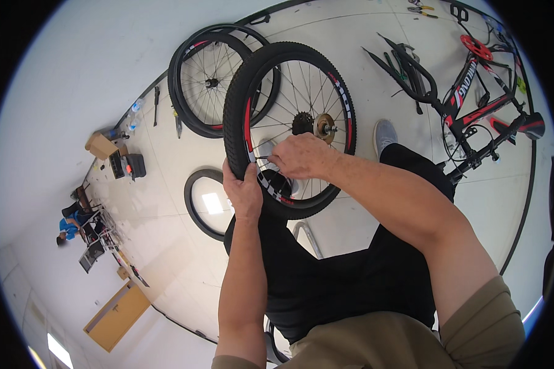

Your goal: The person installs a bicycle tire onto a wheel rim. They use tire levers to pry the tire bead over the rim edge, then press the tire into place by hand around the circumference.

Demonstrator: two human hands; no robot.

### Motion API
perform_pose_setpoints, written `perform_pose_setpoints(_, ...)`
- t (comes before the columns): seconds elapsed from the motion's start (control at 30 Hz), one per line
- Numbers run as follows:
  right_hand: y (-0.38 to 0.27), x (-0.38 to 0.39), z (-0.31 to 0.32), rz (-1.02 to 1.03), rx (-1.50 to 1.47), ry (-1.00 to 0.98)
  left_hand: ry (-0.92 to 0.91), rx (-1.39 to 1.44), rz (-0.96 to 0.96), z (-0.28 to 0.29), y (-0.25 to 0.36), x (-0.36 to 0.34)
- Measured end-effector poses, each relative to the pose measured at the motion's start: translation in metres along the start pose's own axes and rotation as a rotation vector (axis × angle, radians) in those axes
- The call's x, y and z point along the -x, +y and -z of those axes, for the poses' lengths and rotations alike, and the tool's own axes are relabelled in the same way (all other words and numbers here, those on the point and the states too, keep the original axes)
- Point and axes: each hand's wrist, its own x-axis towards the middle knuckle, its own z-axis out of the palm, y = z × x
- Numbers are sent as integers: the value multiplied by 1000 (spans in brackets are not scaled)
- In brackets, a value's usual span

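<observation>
A bicycle wheel [232,120] with a knobby black tyre and a red, white and black rim stands tilted in front of my legs. My left hand [245,194] is closed around the tyre at its near left side, thumb against the rim. Close by, my right hand [303,157] reaches in over the spokes, its fingers pinched at the inner edge of the rim. A small dark piece shows at those fingertips; I cannot make out what it is. Beyond that hand are the black sprockets [302,123] and a brass-coloured disc [324,127] at the hub.
Behind it, another wheel [177,92] leans with a loose tyre. One more tyre [194,212] lies on the floor at left. A black and red bicycle frame [468,101] lies at right, near black curved parts [421,92]. Pliers [422,10] and a cardboard box [100,146] lie farther off.
</observation>
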Motion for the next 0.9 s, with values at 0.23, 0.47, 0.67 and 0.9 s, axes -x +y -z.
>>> perform_pose_setpoints(0.23,-15,2,-8,-89,-98,4,20,112,82,2,-7,-6)
perform_pose_setpoints(0.47,-12,-6,-21,-98,-153,33,43,297,173,2,-6,-11)
perform_pose_setpoints(0.67,-9,-5,1,-109,-82,-26,32,323,174,0,-5,-11)
perform_pose_setpoints(0.9,-2,-10,13,-161,-127,-149,53,297,196,0,-4,-15)
